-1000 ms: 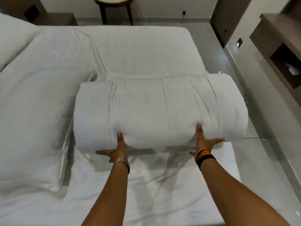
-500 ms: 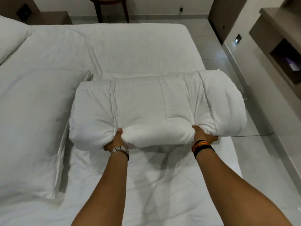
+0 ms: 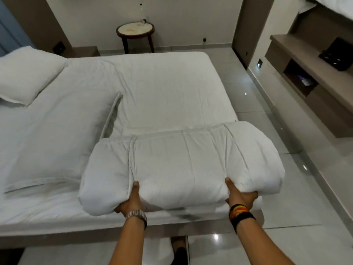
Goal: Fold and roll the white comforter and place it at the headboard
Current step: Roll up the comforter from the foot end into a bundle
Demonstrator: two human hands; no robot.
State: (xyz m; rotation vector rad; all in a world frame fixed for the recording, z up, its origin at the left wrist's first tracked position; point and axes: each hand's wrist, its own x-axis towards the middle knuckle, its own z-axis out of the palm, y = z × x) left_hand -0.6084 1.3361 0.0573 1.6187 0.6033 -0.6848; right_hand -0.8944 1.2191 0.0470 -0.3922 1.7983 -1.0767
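Rolled white comforter (image 3: 183, 165) at the near right corner of the bed (image 3: 152, 88), gripped underneath by left hand (image 3: 131, 199) and right hand (image 3: 239, 196). Folding and rolling appear complete; placement at the headboard, far left by the pillows (image 3: 28, 73), remains.

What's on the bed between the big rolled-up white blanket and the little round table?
In the head view, only bare white bedsheet, then a strip of grey floor, lies between the rolled white comforter and the round wooden side table.
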